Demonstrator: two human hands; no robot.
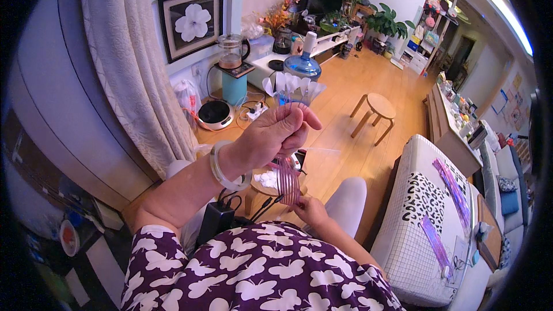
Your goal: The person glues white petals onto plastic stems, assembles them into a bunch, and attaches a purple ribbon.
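Observation:
My left hand (283, 131), with a pale bangle (218, 166) at the wrist, is raised in front of me and closed around a bunch of thin purplish strands (288, 181). White petal-like pieces (293, 84) fan out above its fingers, on the upper ends of the strands. Lower down, near my lap, the fingers of my right hand (312, 211) pinch the curved lower part of the bunch. Behind the strands, a small wooden stool (263, 189) holds crumpled white material (267, 179). Shiny purple strips (453, 190) lie on the covered table at right.
At right is a table with a white patterned cover (391, 233). A round wooden stool (381, 106) stands ahead. Beyond my left hand are a blue water bottle (302, 67), a glass kettle (231, 52), a round hot plate (215, 114) and cables. A black power adapter (214, 220) is by my lap.

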